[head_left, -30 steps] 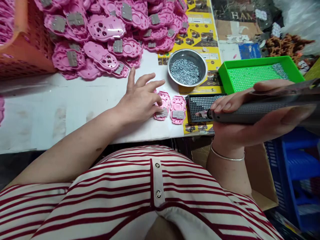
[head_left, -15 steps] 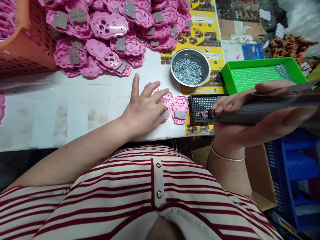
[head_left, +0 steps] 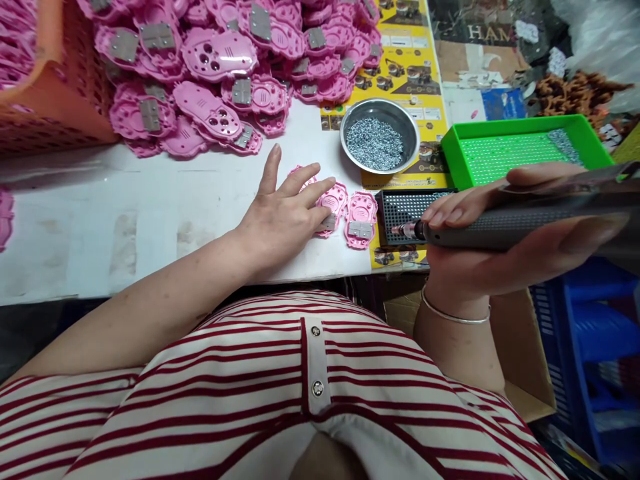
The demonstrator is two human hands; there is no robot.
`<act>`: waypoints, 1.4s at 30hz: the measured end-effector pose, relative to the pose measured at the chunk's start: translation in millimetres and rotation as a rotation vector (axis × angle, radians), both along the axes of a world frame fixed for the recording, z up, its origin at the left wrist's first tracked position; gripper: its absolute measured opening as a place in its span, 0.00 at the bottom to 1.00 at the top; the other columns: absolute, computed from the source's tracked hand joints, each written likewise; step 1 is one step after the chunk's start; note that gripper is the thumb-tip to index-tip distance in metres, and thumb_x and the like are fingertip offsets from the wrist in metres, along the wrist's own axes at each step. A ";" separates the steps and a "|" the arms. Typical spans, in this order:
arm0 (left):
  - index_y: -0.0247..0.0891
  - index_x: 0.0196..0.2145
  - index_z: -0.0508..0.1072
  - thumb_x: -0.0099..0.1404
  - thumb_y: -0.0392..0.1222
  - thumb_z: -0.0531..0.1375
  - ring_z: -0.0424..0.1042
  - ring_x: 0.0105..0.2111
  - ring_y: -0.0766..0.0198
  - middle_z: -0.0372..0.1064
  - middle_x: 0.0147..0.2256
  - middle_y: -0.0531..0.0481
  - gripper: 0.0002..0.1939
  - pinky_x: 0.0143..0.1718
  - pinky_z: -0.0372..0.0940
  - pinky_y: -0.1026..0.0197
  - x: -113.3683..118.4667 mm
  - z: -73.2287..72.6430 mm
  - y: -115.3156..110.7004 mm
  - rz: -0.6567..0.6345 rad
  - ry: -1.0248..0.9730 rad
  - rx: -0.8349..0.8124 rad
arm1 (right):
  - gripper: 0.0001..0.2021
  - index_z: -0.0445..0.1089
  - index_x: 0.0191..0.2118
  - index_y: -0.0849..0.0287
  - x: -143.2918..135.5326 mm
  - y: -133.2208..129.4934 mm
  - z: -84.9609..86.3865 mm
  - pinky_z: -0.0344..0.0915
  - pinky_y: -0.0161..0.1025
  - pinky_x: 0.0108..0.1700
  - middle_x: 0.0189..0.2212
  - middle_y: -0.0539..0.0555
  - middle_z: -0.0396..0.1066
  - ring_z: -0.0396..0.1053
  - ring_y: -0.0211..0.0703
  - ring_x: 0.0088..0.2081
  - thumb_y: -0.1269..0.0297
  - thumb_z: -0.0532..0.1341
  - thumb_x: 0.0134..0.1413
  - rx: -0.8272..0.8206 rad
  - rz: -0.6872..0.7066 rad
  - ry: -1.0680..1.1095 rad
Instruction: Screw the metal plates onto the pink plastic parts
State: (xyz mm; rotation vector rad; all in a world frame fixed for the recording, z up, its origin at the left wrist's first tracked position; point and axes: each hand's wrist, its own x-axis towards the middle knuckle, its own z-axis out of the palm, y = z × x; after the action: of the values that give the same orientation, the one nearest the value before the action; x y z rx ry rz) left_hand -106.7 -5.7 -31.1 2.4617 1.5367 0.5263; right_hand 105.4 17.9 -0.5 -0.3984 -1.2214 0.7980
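The left grip (head_left: 280,217) is open, its fingers spread low over the worktop (head_left: 150,247). Its thumb reaches the near-left part of the middle casing (head_left: 334,199), which has a grey metal plate (whether the thumb presses on it, I cannot tell). Just right of that lies the right casing (head_left: 361,210), open side up, its plate at the near end. The far casing (head_left: 304,175) shows only in part, beyond the spread fingers.

The right grip (head_left: 475,270) is closed around a grey power screwdriver (head_left: 495,225), which points left. Its tip is over the black tray (head_left: 387,235) (a perforated one, with a few screws at the far right). A thin bracelet (head_left: 456,319) circles the wrist.

Beyond the black tray and a little left, a metal bowl (head_left: 346,150) holds many small screws (head_left: 375,143). To its right is a green tray (head_left: 453,150) with screws in its far right corner. At the far left, a pile of pink casings (head_left: 220,57) (many with grey plates) spreads beside an orange basket (head_left: 75,100) of pink parts. Brown pieces (head_left: 570,93) lie at the far right, and a blue crate (head_left: 575,373) stands below the worktop, near right.
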 end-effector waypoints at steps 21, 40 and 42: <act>0.46 0.45 0.79 0.72 0.44 0.57 0.63 0.64 0.46 0.73 0.57 0.51 0.11 0.72 0.29 0.28 3.7 -20.8 -3.4 -0.025 -0.022 0.036 | 0.14 0.73 0.39 0.55 17.5 23.8 -4.0 0.63 0.28 0.18 0.17 0.42 0.60 0.58 0.27 0.16 0.51 0.56 0.63 0.029 -0.208 -0.019; 0.48 0.47 0.76 0.71 0.50 0.58 0.57 0.66 0.42 0.68 0.62 0.55 0.12 0.70 0.28 0.27 1.4 -13.4 -7.4 -0.012 -0.138 -0.051 | 0.16 0.71 0.38 0.52 10.1 36.2 -15.7 0.59 0.31 0.17 0.17 0.42 0.59 0.57 0.29 0.16 0.46 0.56 0.63 -0.031 -0.332 -0.080; 0.51 0.47 0.76 0.70 0.53 0.59 0.56 0.66 0.43 0.66 0.63 0.57 0.12 0.70 0.29 0.28 2.4 -11.7 -6.1 0.003 -0.173 -0.028 | 0.15 0.73 0.38 0.52 8.0 32.2 -9.5 0.59 0.32 0.17 0.17 0.42 0.59 0.57 0.29 0.16 0.49 0.55 0.64 -0.011 -0.307 -0.049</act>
State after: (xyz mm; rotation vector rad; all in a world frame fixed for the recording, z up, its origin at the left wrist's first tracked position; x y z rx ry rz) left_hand -104.3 -11.7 -42.8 2.3252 1.4698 0.6938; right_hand 113.3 50.1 -10.1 -0.6015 -1.1664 0.5341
